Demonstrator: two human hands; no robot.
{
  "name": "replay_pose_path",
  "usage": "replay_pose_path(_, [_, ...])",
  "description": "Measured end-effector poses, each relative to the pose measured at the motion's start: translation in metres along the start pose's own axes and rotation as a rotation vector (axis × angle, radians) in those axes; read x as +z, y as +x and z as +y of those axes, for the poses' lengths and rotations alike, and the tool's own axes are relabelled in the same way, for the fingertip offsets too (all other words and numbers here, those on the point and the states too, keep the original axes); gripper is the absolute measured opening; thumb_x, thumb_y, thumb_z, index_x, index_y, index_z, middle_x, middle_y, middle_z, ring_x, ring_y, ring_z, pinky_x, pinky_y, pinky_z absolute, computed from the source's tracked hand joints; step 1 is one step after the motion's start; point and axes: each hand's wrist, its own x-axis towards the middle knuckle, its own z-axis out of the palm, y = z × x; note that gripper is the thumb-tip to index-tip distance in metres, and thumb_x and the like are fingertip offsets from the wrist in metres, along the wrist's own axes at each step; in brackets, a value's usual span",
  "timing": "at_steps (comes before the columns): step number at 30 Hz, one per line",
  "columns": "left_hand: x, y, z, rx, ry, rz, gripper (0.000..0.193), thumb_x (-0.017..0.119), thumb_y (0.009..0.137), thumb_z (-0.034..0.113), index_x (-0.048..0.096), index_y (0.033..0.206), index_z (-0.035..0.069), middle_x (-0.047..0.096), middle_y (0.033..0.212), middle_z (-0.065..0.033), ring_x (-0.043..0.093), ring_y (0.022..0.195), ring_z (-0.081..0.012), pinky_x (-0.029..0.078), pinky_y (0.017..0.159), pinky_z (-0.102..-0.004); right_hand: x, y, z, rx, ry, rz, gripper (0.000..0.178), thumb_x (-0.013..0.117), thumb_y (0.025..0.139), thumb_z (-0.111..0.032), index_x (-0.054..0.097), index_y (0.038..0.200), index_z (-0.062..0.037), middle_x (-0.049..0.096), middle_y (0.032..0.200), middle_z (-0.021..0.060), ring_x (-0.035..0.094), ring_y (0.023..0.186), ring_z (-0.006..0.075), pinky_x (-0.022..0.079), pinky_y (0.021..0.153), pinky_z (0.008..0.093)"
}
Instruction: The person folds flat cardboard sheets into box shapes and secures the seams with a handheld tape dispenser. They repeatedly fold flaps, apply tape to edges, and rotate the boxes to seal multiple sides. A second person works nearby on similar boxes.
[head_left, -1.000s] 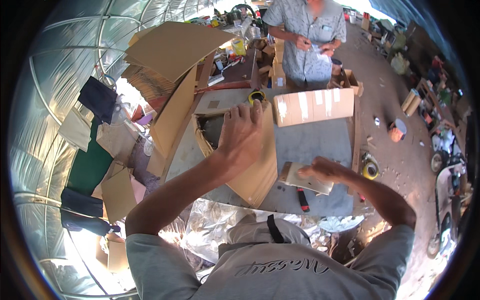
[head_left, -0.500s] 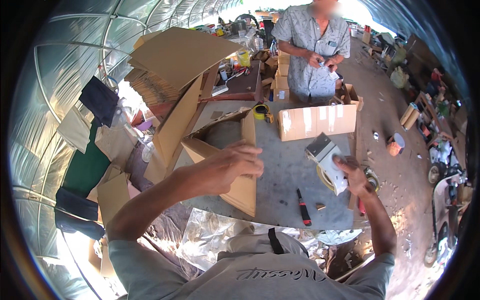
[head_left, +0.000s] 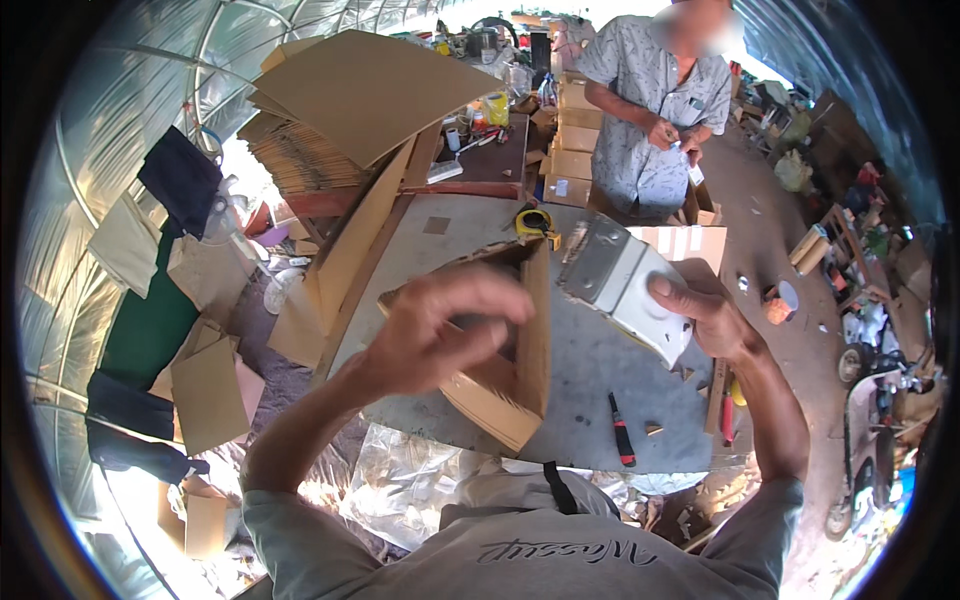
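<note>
In my right hand (head_left: 705, 310) is a tape dispenser (head_left: 640, 290), a pale grey metal body with a jagged front edge, tilted above the table. The thumb presses on its near end. My left hand (head_left: 440, 335) hovers over an open cardboard box (head_left: 535, 350), fingers apart and somewhat blurred, with nothing seen in them. Part of the box is hidden behind that hand; whether they touch I cannot tell. A black and red utility knife (head_left: 622, 435) lies on the grey table (head_left: 590, 390) near its front edge.
Across the table a co-worker (head_left: 650, 120) handles something small. Before them is a carton (head_left: 700, 243), partly hidden by the dispenser. A yellow and black round item (head_left: 534, 222) sits at the table's far side. Large cardboard sheets (head_left: 375, 95) are piled at the far left.
The tape dispenser in my right hand has come left and up, closer to the box. My left hand has drawn slightly left and its fingers have spread. The view has shifted a little.
</note>
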Motion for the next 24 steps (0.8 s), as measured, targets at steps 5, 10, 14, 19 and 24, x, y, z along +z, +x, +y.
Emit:
replay_pose_path(5, [-0.032,0.036,-0.010,-0.234,-0.210,0.275,0.041,0.061,0.106,0.024,0.059,0.136,-0.003,0.065,0.118,-0.0077,0.062,0.114,-0.0156,0.046,0.104,-0.0319,0.021,0.033,-0.049,-0.025,-0.079,-0.131,0.062,0.068,0.097,-0.055,0.073,0.101,0.0065,0.063,0.076,0.0038,0.052,0.074,0.0095,0.039,0.066,0.0306])
replay_pose_path(10, [-0.056,0.044,-0.036,-0.221,-0.423,0.053,0.029,0.062,0.107,0.026,0.069,0.116,-0.001,0.070,0.105,-0.0009,0.065,0.100,-0.0097,0.052,0.093,-0.0274,0.042,0.055,-0.070,-0.028,-0.176,-0.140,0.059,0.066,0.099,-0.052,0.071,0.110,0.0057,0.067,0.085,0.0047,0.057,0.079,0.0103,0.045,0.071,0.0305])
replay_pose_path(14, [-0.069,0.045,-0.054,-0.191,-0.652,0.059,0.024,0.059,0.108,0.021,0.069,0.112,0.000,0.067,0.101,0.0000,0.060,0.095,-0.0073,0.048,0.089,-0.0246,0.047,0.064,-0.088,-0.032,-0.260,-0.157,0.060,0.067,0.098,-0.053,0.072,0.109,0.0063,0.069,0.085,0.0064,0.060,0.081,0.0113,0.047,0.073,0.0309])
replay_pose_path(19, [-0.073,0.049,-0.045,-0.178,-0.386,0.191,0.020,0.062,0.104,0.016,0.073,0.102,-0.001,0.069,0.092,-0.0003,0.062,0.087,-0.0068,0.050,0.080,-0.0261,0.059,0.074,-0.088,-0.009,-0.236,-0.114,0.064,0.070,0.096,-0.056,0.074,0.107,0.0070,0.070,0.083,0.0065,0.061,0.079,0.0122,0.048,0.074,0.0309])
replay_pose_path(24, [-0.086,0.045,-0.057,-0.129,-0.007,0.302,0.020,0.066,0.101,0.014,0.075,0.095,-0.003,0.070,0.081,-0.0021,0.064,0.079,-0.0082,0.050,0.076,-0.0269,0.064,0.082,-0.089,0.115,-0.159,-0.105,0.061,0.071,0.095,-0.055,0.075,0.105,0.0058,0.071,0.084,0.0063,0.061,0.078,0.0119,0.047,0.075,0.0291])
